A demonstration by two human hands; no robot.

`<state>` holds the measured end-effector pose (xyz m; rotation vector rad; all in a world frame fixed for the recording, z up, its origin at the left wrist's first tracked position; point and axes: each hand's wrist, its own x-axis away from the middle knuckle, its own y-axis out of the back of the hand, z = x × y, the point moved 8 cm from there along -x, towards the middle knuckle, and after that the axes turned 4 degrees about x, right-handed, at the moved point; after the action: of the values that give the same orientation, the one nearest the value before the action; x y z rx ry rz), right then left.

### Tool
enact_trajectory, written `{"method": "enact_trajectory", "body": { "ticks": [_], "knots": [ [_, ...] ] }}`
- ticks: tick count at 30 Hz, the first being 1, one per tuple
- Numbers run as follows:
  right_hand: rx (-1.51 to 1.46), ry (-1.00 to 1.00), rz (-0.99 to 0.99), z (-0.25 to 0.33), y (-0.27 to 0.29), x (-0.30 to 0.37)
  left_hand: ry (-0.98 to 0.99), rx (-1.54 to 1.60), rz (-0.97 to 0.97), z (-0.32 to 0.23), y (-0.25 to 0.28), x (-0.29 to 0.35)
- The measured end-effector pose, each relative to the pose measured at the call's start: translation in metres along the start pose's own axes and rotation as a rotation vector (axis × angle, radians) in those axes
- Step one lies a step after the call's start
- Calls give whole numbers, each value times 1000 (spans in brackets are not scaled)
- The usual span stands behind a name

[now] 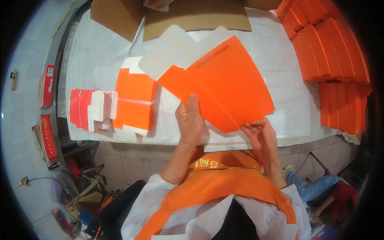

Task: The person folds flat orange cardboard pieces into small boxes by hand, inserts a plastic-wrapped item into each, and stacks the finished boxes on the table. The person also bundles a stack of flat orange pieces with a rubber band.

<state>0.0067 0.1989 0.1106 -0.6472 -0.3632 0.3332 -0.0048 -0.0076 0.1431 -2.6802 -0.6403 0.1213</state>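
An orange cardboard box (236, 84) with pale flaps spread at its far end is held up above the table, tilted, with a crease running along it. My left hand (190, 120) grips its near left side, the thumb lying on the orange face. At the near right corner, the fingers of my right hand (259, 134) pinch the edge. To the left, a stack of flat orange boxes (136, 96) lies on the table. Beside that stack is a pile of red and white folded cards (82, 110), bound together.
White sheeting covers the table (180, 128). A brown cardboard carton (196, 20) stands open at the far side. Rows of finished-looking orange boxes (328, 52) are piled at the right. Red boxes (48, 136) stand beyond the left edge. Another person's jeans-clad leg (316, 186) shows at the lower right.
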Motion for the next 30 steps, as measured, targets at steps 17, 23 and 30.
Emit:
{"method": "enact_trajectory", "body": {
  "ticks": [17, 23, 30],
  "knots": [
    [615, 28, -145, -19, -12, 4, 371, 162, 114, 42, -51, 44],
    [376, -256, -183, -44, -12, 4, 349, 32, 133, 23, -52, 46],
    [47, -633, 149, -39, -44, 46, 353, -170, 6, 27, -5, 40]
  ]
}}
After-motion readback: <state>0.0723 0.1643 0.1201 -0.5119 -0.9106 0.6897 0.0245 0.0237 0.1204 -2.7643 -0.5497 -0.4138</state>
